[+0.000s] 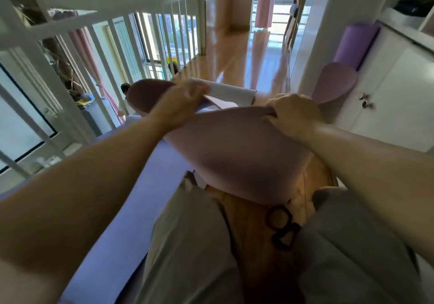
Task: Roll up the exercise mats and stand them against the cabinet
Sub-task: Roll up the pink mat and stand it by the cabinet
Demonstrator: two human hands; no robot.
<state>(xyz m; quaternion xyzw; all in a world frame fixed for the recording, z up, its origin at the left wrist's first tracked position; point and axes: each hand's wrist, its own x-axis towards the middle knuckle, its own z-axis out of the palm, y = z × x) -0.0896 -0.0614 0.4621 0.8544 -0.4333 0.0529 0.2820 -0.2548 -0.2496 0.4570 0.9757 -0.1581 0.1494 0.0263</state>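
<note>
A dusty-pink exercise mat (234, 148) is held up off the wooden floor, bent and sagging between my hands. My left hand (180, 101) grips its far left edge near a loosely curled end. My right hand (293, 111) clutches a bunched fold of the same mat on the right. A blue-violet mat (141, 186) lies flat on the floor at the left, under my left forearm. A rolled purple mat (354, 42) stands leaning against the white cabinet (399, 97), with another pink mat end (335, 82) in front of it.
A white railing (117, 52) runs along the left with a drop behind it. A white-grey flat sheet (232, 92) lies beyond the hands. Black glasses (281, 228) lie on the floor between my grey-trousered knees. Bare wooden floor (234, 52) stretches ahead toward the balcony windows.
</note>
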